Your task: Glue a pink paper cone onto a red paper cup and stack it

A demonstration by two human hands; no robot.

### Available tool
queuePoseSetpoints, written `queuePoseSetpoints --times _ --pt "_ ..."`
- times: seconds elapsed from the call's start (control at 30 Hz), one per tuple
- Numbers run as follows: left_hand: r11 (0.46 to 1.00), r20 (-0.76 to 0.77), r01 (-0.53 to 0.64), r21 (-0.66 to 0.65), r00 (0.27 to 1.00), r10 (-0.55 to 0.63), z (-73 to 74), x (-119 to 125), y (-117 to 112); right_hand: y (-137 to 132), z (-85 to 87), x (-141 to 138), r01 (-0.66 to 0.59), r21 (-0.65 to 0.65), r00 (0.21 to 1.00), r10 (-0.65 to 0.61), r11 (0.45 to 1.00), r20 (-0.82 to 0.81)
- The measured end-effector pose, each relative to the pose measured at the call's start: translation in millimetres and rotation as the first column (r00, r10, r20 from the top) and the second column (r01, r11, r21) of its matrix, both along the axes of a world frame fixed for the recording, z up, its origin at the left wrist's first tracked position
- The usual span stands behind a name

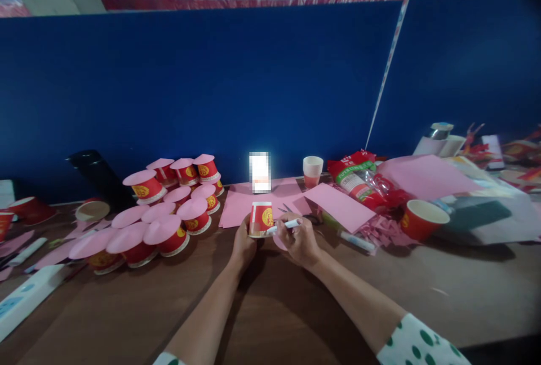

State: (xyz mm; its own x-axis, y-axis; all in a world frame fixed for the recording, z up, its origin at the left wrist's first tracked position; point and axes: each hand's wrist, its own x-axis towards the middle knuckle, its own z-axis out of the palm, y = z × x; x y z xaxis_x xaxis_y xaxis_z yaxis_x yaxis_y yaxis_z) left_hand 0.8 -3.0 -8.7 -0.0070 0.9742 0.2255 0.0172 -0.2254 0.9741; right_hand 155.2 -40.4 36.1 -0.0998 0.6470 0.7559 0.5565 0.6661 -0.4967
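My left hand [244, 239] grips a red paper cup [261, 218] turned upside down, held just above the brown table [270, 308]. Beside it my right hand [301, 239] is closed round a white pen or glue stick [288, 224], its tip touching the cup's rim. A small pink paper piece shows under my right hand. Pink paper sheets [245, 201] lie right behind the cup, with scissors [310, 217] partly hidden by my right hand.
Several upturned red cups capped with pink paper discs [169, 213] are piled at the left. An upright red cup [422, 218], a white cup [313, 170], a red plastic packet [359, 182] and pink scraps lie at the right. A blue partition [211, 89] closes the back.
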Motion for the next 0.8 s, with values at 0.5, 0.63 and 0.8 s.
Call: queuePoseSetpoints --times 0.5,0.63,0.8 --pt "1.000 0.030 -0.003 0.008 1.000 0.002 -4.3 -0.6 1.8 0.4 -1.9 0.1 -0.017 -0.007 0.999 0.018 1.000 0.030" --pt "1.000 0.047 -0.014 -0.009 0.999 0.015 -6.4 -1.0 4.2 -0.4 -1.2 -0.1 -0.017 -0.023 1.000 0.017 1.000 0.019" --pt "1.000 0.040 -0.011 0.010 0.999 0.010 -7.1 -2.6 5.6 -0.5 -2.0 -0.6 -0.011 -0.030 1.000 0.011 0.999 0.008"
